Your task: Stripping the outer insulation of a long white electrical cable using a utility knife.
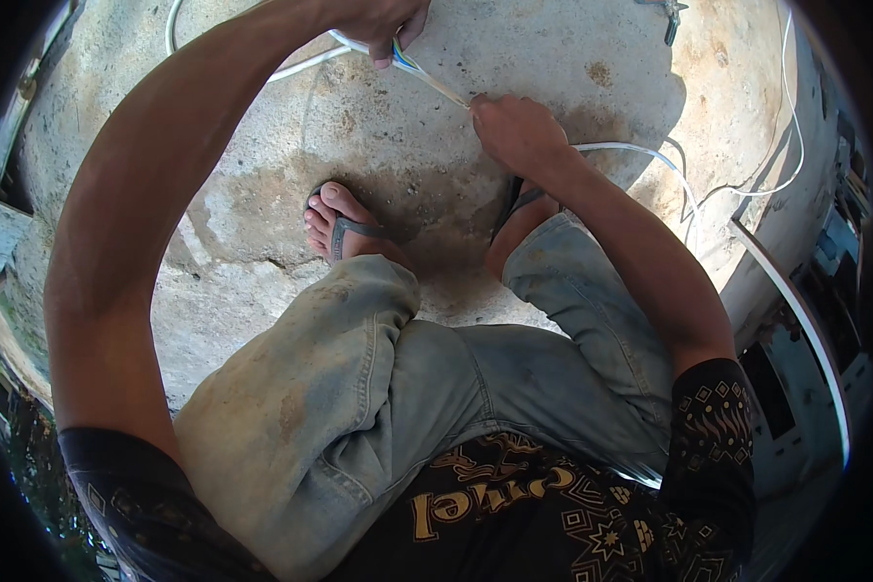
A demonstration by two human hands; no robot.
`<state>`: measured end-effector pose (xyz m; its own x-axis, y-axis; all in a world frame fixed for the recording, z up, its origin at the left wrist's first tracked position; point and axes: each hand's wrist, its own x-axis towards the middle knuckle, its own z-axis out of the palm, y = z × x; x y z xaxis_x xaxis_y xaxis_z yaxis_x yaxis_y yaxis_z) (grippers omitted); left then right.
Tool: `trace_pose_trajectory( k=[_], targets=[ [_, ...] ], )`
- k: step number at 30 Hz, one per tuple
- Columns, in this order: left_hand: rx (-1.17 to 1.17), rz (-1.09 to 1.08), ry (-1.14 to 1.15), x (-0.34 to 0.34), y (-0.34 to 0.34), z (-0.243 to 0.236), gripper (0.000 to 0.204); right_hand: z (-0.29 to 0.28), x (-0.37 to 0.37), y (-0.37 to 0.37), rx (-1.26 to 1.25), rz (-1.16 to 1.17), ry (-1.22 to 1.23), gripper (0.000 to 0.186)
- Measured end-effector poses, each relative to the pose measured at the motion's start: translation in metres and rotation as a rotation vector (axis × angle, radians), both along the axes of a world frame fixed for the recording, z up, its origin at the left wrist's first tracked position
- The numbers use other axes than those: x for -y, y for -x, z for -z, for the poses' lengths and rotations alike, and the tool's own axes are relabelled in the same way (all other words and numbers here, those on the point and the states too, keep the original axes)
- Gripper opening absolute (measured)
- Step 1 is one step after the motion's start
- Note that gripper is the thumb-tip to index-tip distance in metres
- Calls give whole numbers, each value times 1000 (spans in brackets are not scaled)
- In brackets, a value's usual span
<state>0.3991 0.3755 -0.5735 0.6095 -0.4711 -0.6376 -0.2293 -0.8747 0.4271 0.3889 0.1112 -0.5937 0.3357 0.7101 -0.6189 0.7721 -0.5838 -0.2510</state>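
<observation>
My left hand (388, 29) is at the top of the view, its fingers closed on a white cable (349, 44) that shows coloured inner wires, blue and yellow-green, near my fingertips. The cable's pale length (436, 82) runs taut down to my right hand (514, 126), which is closed round it above my right foot. A white cable (621, 145) extends from beside my right hand across the concrete to the right, where thinner white cable curves in a loop. At the top right lies a metal tool (670, 29), probably pliers, partly cut off by the edge.
My sandalled left foot (344, 223) and partly hidden right foot (524, 213) rest on cracked, stained concrete (233, 272). A long pale strip (805, 320) runs down the right side. Boards and debris (0, 242) line the far left edge; assorted objects sit along the far right.
</observation>
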Motion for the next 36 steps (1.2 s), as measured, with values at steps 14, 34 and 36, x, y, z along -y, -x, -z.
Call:
trace_pose_trajectory(
  k=[14,34,36],
  targets=[
    [249,-16,32,-11,41,17,18,-2,-10,7,53,-128,35,20],
    [139,-28,54,-5,36,17,10,-11,-4,-2,60,-107,120,18],
    [148,-81,80,-6,32,17,11,-10,0,-6,42,-99,97,19]
  ],
)
